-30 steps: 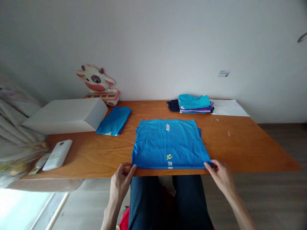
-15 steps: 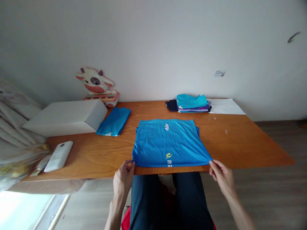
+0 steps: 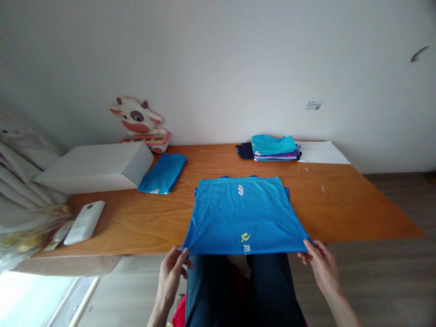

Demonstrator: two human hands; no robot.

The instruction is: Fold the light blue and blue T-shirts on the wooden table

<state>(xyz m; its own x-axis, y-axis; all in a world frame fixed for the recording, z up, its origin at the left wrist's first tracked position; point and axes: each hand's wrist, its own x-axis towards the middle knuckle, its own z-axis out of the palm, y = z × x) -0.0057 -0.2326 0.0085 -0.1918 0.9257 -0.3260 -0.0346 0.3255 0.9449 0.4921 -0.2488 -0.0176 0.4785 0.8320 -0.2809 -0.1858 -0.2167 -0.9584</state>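
Observation:
A blue shirt [image 3: 218,213] lies folded on the wooden table, with a white logo near its far edge and yellow and white prints near its near edge. My left hand [image 3: 171,269] pinches the near left corner between thumb and fingers. At the near right corner, my right hand [image 3: 323,264] pinches the cloth in the same way. The near edge is stretched straight between both hands and hangs just past the table's front edge, above my legs. Darker blue layers peek out beneath the far edge and sides.
On the wooden table [image 3: 340,204], a white box [image 3: 91,168] and a folded blue cloth [image 3: 163,174] lie left. A cow toy [image 3: 139,120] stands behind them, a white device [image 3: 85,222] in front. Folded clothes [image 3: 274,147] and a white sheet [image 3: 323,152] are at the back.
Both hands have drawn the shirt towards me and slightly apart. Its near edge has moved from the tabletop to beyond the front edge, and its far edge has slid nearer.

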